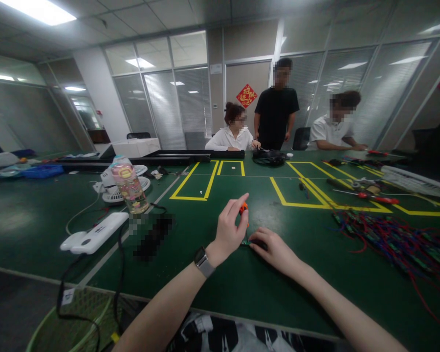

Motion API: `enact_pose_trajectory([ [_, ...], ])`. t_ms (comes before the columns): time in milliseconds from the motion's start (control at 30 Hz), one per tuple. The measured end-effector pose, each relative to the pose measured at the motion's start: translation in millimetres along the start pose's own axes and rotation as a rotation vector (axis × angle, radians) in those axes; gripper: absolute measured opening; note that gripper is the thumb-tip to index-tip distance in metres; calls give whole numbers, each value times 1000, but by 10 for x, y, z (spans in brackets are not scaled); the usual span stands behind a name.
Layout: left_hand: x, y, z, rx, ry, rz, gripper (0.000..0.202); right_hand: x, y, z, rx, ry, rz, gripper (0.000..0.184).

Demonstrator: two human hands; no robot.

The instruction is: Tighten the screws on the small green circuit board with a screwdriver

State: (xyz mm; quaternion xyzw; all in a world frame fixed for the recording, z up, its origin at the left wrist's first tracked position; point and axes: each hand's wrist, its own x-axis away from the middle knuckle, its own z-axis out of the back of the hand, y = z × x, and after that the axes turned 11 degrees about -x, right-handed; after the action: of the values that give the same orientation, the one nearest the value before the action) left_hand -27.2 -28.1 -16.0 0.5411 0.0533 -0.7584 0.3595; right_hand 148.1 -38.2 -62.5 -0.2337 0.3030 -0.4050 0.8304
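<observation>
My left hand (230,229), with a watch on its wrist, is closed around a small orange-handled tool (244,209) held upright over the green table (242,288). Just to its right my right hand (273,247) rests low on the table, its fingers pinched on a small green and black part (248,242) that lies flat under the tool. The part is mostly hidden by both hands.
A heap of red, blue and green wires (396,239) lies to the right. A clear bottle (129,186), a white power strip (95,233) and a black cable stand to the left. Screwdrivers (370,195) lie on yellow-taped boxes. Three people sit or stand at the far edge.
</observation>
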Motion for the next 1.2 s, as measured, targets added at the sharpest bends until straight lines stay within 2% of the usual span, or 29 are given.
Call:
enact_pose_trajectory([
  [133, 0, -4, -4, -34, 50, -12, 29, -4, -5, 7, 3, 0, 3, 10],
  [333, 7, 18, -16, 14, -1, -9, 37, -4, -20, 16, -1, -5, -1, 11],
  [500, 15, 2, -11, -65, 57, -6, 26, -2, -46, 31, -7, -14, -4, 12],
  [667, 7, 7, 10, -30, 9, 12, 34, -6, -34, 28, -5, -13, -4, 12],
  [867, -3, -8, 9, -73, 61, 9, 27, -10, -27, 27, 14, -22, -7, 12],
  [1000, 8, 1, 5, -24, 11, 9, 34, -11, -29, 26, 16, -23, -10, 12],
  [1200, 14, 1, -4, -59, 62, -2, 30, -11, -33, 32, 7, -20, -5, 12],
])
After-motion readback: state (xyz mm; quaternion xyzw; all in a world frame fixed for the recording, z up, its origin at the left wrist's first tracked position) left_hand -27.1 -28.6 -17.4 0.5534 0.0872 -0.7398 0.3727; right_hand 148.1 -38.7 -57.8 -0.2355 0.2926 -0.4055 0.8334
